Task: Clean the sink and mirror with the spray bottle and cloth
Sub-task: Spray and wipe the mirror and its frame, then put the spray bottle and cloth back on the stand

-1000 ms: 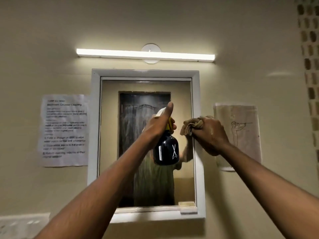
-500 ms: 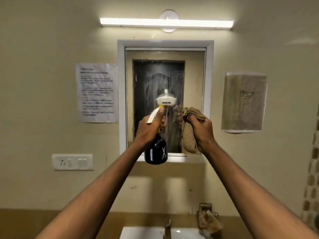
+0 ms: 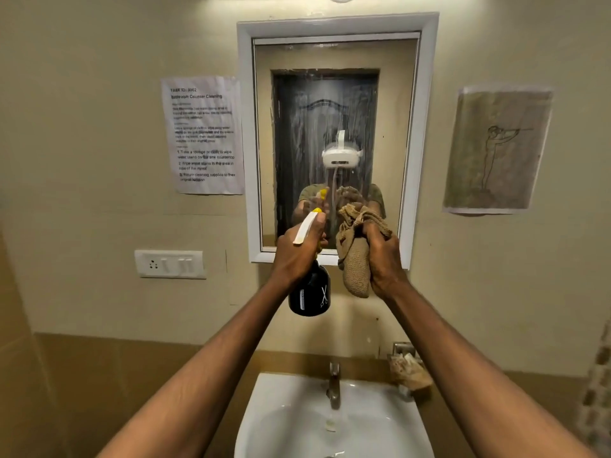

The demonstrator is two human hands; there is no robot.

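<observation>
1. Our left hand grips the spray bottle by its neck; hard, probably slick.
2. Our right hand clutches the cloth, soft and bunched.
3. Both are raised before the streaked mirror, above the sink.

Bare forearms, no sleeves; mirror reflects white headset and olive shirt.
</observation>
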